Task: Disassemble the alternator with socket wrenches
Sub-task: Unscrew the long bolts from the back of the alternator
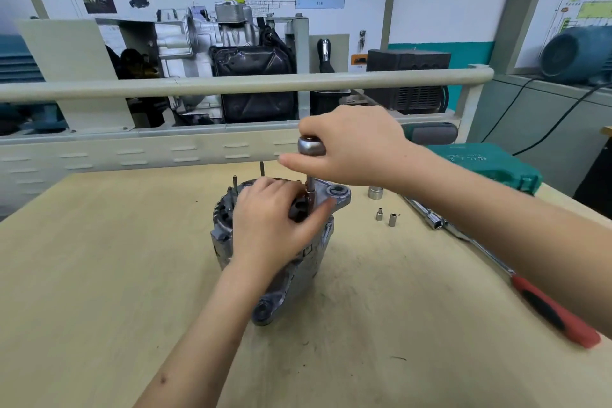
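the alternator (275, 242) stands on the wooden workbench (99, 275), about in the middle, with its open end up and some thin studs (234, 184) rising from the top at the far left. the left hand (275, 225) lies over the top of the housing, fingers curled around the upper part and the thumb pressed near the mounting ear (337, 192), so it grips the body to keep it from turning.

the right hand (354, 146) is directly above the alternator and holds the round metal head of a small socket driver (311, 169); fingers are closed around the knob, with the index finger stretched out to the left. the long axis of this tool is almost vertical, and its lower end goes down into the top of the alternator just beside the left thumb. so the fastener is straight below the right hand, and i judge the coming move is a turn around this vertical axis, not a sideways pull. the fastener itself is hidden by the fingers.

to the right, near the alternator, one large socket (375, 192) and two small sockets (385, 216) stand on the bench. a long ratchet wrench with red handle (549, 308) lies further right. a green tool case (490, 166) is behind the right forearm, its lid closed, so its content cannot be seen
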{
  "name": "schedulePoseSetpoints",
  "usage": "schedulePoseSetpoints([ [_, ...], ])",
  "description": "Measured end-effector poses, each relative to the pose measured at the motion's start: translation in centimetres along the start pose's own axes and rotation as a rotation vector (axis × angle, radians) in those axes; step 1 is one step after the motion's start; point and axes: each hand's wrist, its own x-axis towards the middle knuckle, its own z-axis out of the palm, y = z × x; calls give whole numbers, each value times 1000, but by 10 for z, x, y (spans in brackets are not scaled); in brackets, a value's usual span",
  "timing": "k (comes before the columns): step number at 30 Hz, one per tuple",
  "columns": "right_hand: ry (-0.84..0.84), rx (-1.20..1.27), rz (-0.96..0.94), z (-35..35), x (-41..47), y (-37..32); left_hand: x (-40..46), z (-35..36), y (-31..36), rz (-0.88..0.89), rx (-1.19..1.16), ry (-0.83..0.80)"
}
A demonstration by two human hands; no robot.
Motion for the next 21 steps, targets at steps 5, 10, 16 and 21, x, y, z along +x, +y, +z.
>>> schedulePoseSetpoints([
  [5, 52, 142, -19, 10, 5, 2, -3, -1, -8, 19, -175, 93],
  [10, 59, 385, -156, 12, 9, 0, -4, -6, -19, -8, -317, 34],
  [16, 21, 312, -206, 12, 11, 1, -1, -11, -19, -101, -403, -163],
  [21, -272, 569, -211, -12, 13, 14, 1, -14, -23, -146, -456, -228],
])
